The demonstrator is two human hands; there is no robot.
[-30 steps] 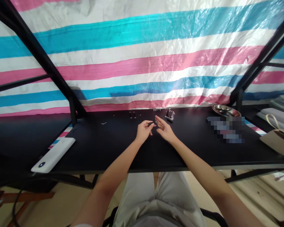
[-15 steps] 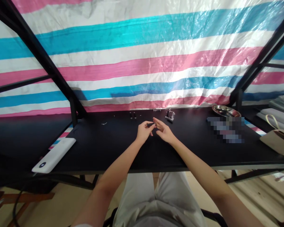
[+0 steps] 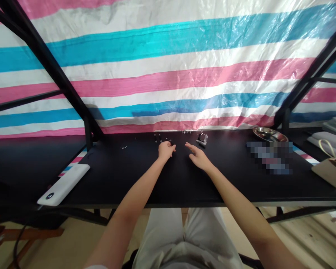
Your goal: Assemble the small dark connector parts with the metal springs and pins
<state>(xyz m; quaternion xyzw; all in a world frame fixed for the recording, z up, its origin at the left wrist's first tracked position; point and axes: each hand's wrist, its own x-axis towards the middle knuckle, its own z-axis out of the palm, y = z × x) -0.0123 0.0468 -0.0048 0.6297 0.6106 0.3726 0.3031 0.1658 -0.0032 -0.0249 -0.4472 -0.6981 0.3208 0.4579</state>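
Observation:
My left hand [image 3: 165, 150] is low over the black table [image 3: 123, 175], its fingers closed on a small dark piece [image 3: 171, 142] that mostly hides behind them. Two similar small black pieces with light ends [image 3: 158, 138] lie side by side just beyond that hand. To the right, my right hand [image 3: 198, 157] hovers with fingers stretched and thumb apart, holding nothing. Past its fingertips sits a small grey and black bracket-like part [image 3: 202, 139]. A row of tiny metal pieces [image 3: 186, 132] lies at the table's back edge.
A white oblong device [image 3: 64, 185] with a cable lies at the left. Toward the right are a round metal dish [image 3: 270, 134], a blurred-out patch [image 3: 270, 157] and a beige bag [image 3: 332, 172]. Small wire bits [image 3: 124, 147] lie left of centre. A striped sheet [image 3: 168, 78] hangs behind.
My hands have parted: the left moved left and slightly away from me with the dark piece, toward the two black pieces. The right moved a little to the right and remains open.

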